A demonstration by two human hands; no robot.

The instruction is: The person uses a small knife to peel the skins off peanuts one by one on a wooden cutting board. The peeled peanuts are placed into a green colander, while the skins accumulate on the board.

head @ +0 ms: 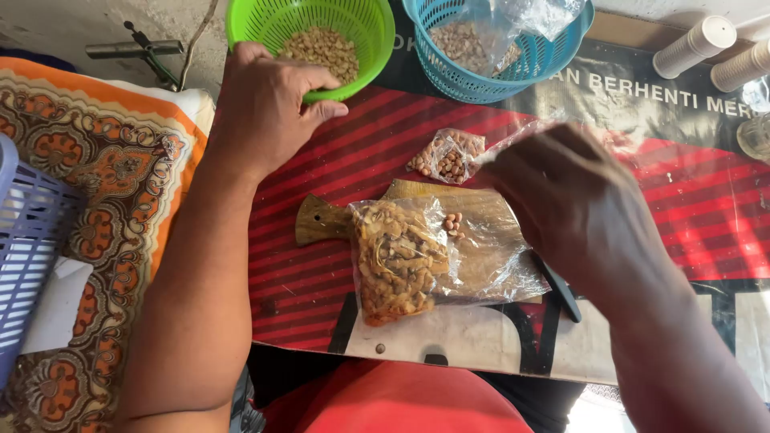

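My left hand (265, 108) reaches forward to a green plastic basket (365, 32) that holds peanuts. Its fingers curl over the near rim and the thumb sits under it. My right hand (573, 204), blurred, pinches a thin clear plastic bag (513, 138) above a wooden cutting board (413, 192). On the board lies a clear bag of brown fried pieces (397, 261), with a few loose peanuts (453, 223) beside it. A small bag of peanuts (449, 156) lies just beyond the board.
A blue basket (449, 72) with peanuts and crumpled plastic stands at the back. A black knife handle (561, 293) shows under my right wrist. White cup stacks (694, 44) lie back right. A patterned cloth (112, 192) and a purple basket (24, 256) are on the left.
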